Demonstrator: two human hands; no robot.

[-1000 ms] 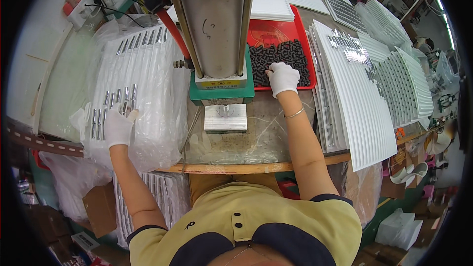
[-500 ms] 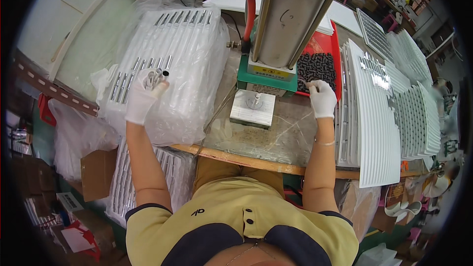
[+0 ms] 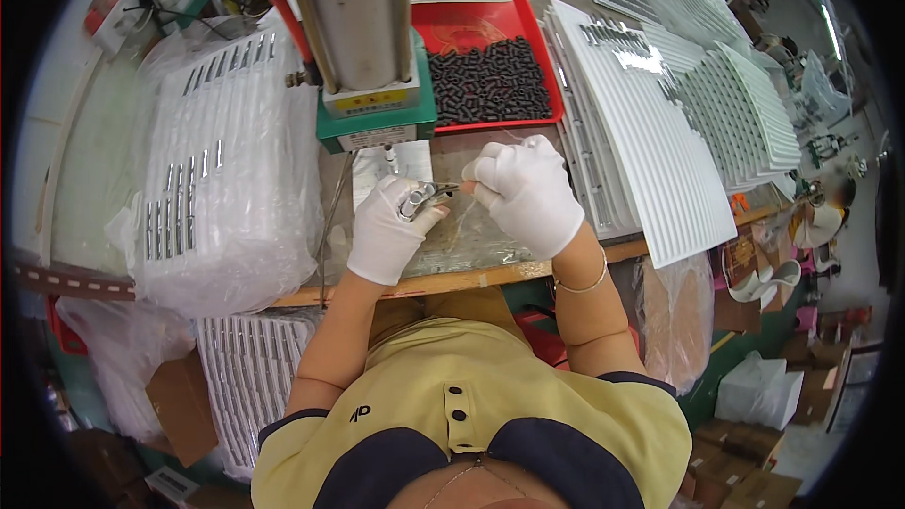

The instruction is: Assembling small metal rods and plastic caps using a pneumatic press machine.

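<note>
My left hand (image 3: 385, 234), in a white glove with bare fingertips, is closed round a few shiny metal tubes (image 3: 411, 204) in front of the press. Close by on the right, my gloved right hand (image 3: 530, 196) has its fingers pinched at the ends of those tubes. What its fingertips hold, if anything, is too small to make out. Just behind my left hand lies a metal block (image 3: 366, 170) with a short upright pin (image 3: 390, 158). Beyond the hands, a red tray (image 3: 530, 14) holds a heap of small black cylindrical parts (image 3: 490, 85).
The press (image 3: 363, 24) has a thick metal cylinder above a green base (image 3: 422, 99). At left, a plastic-wrapped stack of white trays (image 3: 240, 217) carries rows of metal tubes. More ribbed white trays (image 3: 674, 170) stand at right. The table's wooden edge (image 3: 509, 271) runs before my body.
My left hand has come from over the left trays to the middle with the tubes. My right hand has left the red tray and met it. The view has shifted to the right.
</note>
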